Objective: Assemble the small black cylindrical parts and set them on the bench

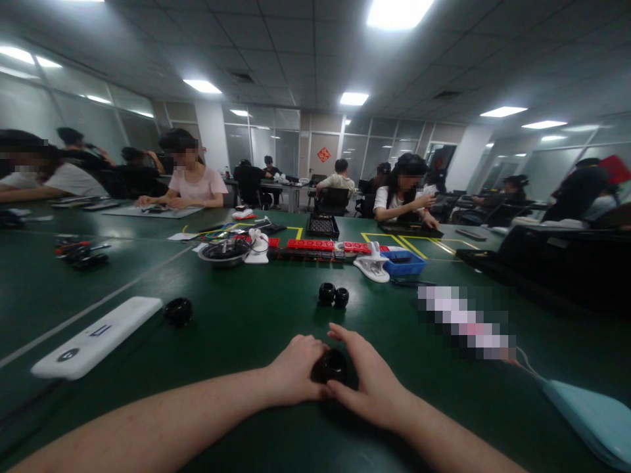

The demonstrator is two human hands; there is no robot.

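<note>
My left hand (294, 374) and my right hand (371, 387) meet on the green table (256, 328) near its front edge. Both are curled around a small black round part (333, 365) held between them. Only the top of the part shows between the fingers. Two more black round parts (334, 295) sit side by side a little farther out. Another black round part (178, 311) lies to the left, beside a long white flat device (96, 337).
A metal bowl (224, 252), red strips (311, 244), a white clamp-like tool (373, 266) and a blue tray (404, 263) line the table's middle. A light blue pouch (589, 414) lies at the right. Several people sit at the far side.
</note>
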